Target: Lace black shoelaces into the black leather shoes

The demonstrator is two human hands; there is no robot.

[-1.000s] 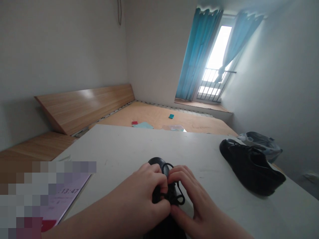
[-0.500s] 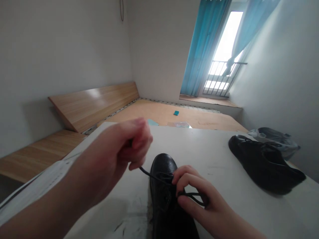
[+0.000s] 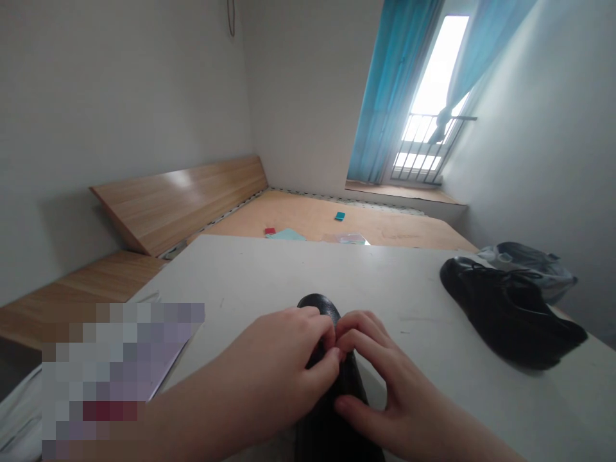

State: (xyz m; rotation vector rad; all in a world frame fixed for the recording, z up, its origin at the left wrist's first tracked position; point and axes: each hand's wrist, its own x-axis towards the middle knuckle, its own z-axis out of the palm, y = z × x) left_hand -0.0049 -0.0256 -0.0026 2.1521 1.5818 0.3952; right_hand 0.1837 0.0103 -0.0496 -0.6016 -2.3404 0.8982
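My only view comes from the camera on my head, looking forward and down over my forearms, so my left hand (image 3: 298, 362) and right hand (image 3: 397, 372) loom close at the lower middle, and the bottom edge cuts off the black shoe (image 3: 327, 436) beneath them. Beyond, it takes in the white table (image 3: 269, 269) at a shallow slant, then the bed (image 3: 399, 228), and farthest off the barred window (image 3: 436, 77), high on the right.

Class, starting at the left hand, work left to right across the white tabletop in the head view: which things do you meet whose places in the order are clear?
Left hand → right hand → black lace-up shoe standing apart on the right.
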